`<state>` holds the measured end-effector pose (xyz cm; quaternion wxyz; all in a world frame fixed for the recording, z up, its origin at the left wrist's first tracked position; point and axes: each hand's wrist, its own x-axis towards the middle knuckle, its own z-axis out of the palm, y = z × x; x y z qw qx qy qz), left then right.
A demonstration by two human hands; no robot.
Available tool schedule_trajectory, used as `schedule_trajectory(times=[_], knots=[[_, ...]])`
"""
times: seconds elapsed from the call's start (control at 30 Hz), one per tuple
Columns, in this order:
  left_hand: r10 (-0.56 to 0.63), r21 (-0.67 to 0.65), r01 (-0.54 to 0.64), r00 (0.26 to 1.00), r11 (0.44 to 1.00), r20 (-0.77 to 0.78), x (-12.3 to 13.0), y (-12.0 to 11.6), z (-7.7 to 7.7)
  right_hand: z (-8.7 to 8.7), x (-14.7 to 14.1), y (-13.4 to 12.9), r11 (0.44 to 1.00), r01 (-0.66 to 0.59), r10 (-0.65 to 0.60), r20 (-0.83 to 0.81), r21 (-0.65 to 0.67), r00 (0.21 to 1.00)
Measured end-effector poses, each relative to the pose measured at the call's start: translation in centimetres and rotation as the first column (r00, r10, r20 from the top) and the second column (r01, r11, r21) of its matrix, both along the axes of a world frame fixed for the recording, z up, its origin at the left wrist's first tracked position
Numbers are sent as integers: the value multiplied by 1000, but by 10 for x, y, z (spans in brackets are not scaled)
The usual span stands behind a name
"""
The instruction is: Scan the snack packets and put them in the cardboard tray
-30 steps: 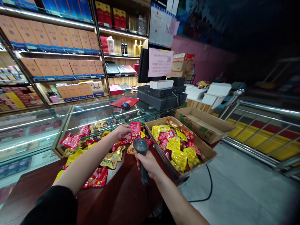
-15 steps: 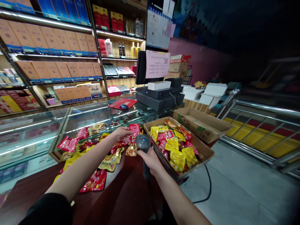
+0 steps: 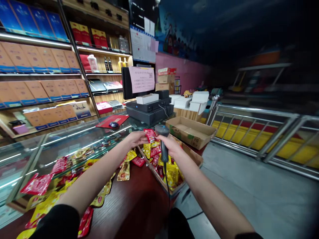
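Note:
A small red packet is in the fingers of my left hand, above the near-left side of a cardboard box. My right hand is wrapped round a dark handheld scanner, its head beside the red packet and its cable hanging down. Red and yellow packets fill much of the box under the scanner. More packets lie in a loose pile to the left, among them a gold one on the dark wooden table.
Behind my hands stand a monitor and a black cash drawer. A second cardboard box lies beyond the first. The glass counter, with a red mat and mouse, is at left. A metal railing stands at right.
The view has turned right. My left hand and the red packet have moved from over the table to the box, and my right hand has carried the scanner over the box too.

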<state>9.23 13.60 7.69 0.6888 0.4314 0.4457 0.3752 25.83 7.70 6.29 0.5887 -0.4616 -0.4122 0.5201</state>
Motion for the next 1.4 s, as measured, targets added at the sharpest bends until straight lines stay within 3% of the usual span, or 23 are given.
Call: schedule_trajectory(times=[0.13,0.23,0.4,0.53,0.63,0.8,0.97,1.17,1.3,1.4], knots=[[26,15,-25,995,1000,-93,39,6,6,7,27,-6,995,100,-101,13,23,995],[-8,17,10,994,1000,-113,37,5,-1,3,21,-17,999,48,-48,-27,-4,998],[64,31,-59,981,998,-182,-23,-5,-22,-15,-30,-32,984,-126,113,-106,-124,988],[194,54,-187,956,981,-222,-88,-28,-46,-44,-78,-38,964,-219,199,-135,-153,971],[240,79,-228,939,970,-246,-123,-54,-69,-70,-104,-41,936,-260,239,-115,-237,964],[291,101,-275,927,956,-235,-137,-88,-107,-104,-126,-36,897,-288,263,-118,-335,957],[407,157,-379,880,912,-245,-127,-95,-132,-115,-137,-33,876,-311,266,-167,-369,949],[384,100,-371,903,923,-193,-130,-100,-129,-110,-138,-36,861,-398,317,-277,-316,907],[349,91,-338,921,937,-171,-130,-107,-120,-106,-140,-38,872,-389,343,-197,-297,919],[362,119,-347,921,930,-145,-130,-108,-122,-100,-142,-42,883,-409,385,-143,-230,912]])
